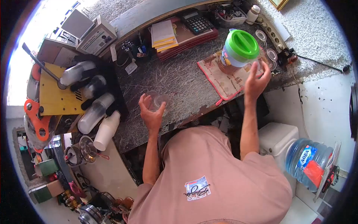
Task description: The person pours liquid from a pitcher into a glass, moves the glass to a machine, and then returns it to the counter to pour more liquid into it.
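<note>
My left hand [152,112] is curled around a clear plastic cup [159,100] on the worn dark tabletop, thumb on one side and fingers on the other. To the right stands a pitcher [232,59] with a bright green lid [243,44] and brown liquid low inside it. Beneath the pitcher lies a patterned cloth mat [227,86] with red edging. Close beside the pitcher, my right hand [256,81] is raised with its thumb and fingers apart. Whether its fingertips touch the pitcher cannot be made out.
Cup stacks [107,130] jut from a yellow-sided rack [56,91] at left. Along the back are a calculator [196,22], folders [186,44] and papers. Clear lids [272,55] and a power strip [271,33] sit behind the pitcher. A water bottle [307,162] lies lower right.
</note>
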Tool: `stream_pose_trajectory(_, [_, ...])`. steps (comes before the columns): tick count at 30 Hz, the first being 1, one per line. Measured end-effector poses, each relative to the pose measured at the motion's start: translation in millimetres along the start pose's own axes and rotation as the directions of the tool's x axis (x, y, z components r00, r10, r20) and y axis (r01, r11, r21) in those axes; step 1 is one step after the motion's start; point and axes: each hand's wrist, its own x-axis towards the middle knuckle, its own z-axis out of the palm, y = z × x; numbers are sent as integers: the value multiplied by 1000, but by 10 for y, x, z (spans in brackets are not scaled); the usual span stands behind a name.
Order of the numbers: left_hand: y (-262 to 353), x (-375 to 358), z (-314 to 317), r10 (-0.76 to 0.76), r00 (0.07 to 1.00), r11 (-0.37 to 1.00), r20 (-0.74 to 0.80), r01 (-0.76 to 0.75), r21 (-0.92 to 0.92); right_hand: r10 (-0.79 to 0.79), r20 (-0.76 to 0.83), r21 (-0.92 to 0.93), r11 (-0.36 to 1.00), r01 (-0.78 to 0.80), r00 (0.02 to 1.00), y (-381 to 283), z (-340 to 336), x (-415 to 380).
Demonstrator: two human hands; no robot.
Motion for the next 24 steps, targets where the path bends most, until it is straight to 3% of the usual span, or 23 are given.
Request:
stream_pose_trajectory(1, [-28, 39, 12, -13, 999, 999, -38, 15, 53, -6, 2, 5, 1000, 6, 1000, 148, -3, 172])
stream_pose_trajectory(2, [-61, 76, 29, -14, 999, 999, -50, 17, 47, 211, 265, 198, 943, -267, 941, 259, 6, 340])
stream_pose_trajectory(3, [-82, 103, 44, 6, 999, 994, -53, 0, 107, 335, 543, 291, 785, -547, 770, 261, 24, 432])
stream_pose_trajectory(6, [-98, 137, 89, -5, 998, 987, -57, 14, 158, 233, 544, 351, 809, -471, 806, 169, 104, 438])
stream_pose_trajectory(7, [-93, 152, 100, -24, 998, 987, -55, 32, 159, 364, 610, 338, 684, -647, 703, 244, 185, 391])
stream_pose_trajectory(8, [-110, 158, 119, -35, 997, 987, -70, 45, 156, 350, 622, 337, 688, -643, 700, 302, 267, 330])
stream_pose_trajectory(10, [-135, 159, 184, -25, 995, 994, -94, 34, 101, 471, 445, 505, 570, -648, 761, 173, 345, 222])
stream_pose_trajectory(14, [-131, 58, 177, -43, 992, 999, -117, 41, -24, 317, 450, 582, 605, -544, 835, 182, 390, 278])
stream_pose_trajectory(16, [-146, -39, 139, 66, 989, 998, -133, -63, 25, 337, 511, 591, 530, -608, 791, -20, 331, 288])
stream_pose_trajectory(18, [-209, -189, 92, 3, 990, 1000, -144, 1, 29, 226, 628, 599, 470, -648, 744, -53, 307, 327])
stream_pose_trajectory(19, [-245, -273, 79, -47, 989, 998, -140, 50, 22, 189, 714, 549, 447, -706, 675, -72, 280, 366])
stream_pose_trajectory(21, [-301, -329, 99, -92, 986, 996, -142, 93, 3, 148, 775, 495, 463, -735, 615, -236, 283, 398])
stream_pose_trajectory(23, [-345, -368, 109, -40, 999, 999, 28, 39, 25, 56, 861, 403, 529, -747, 505, -514, 274, 407])
stream_pose_trajectory(24, [-313, -372, 115, -43, 999, 999, 21, 43, 21, 49, 863, 403, 534, -744, 503, -569, 313, 388])
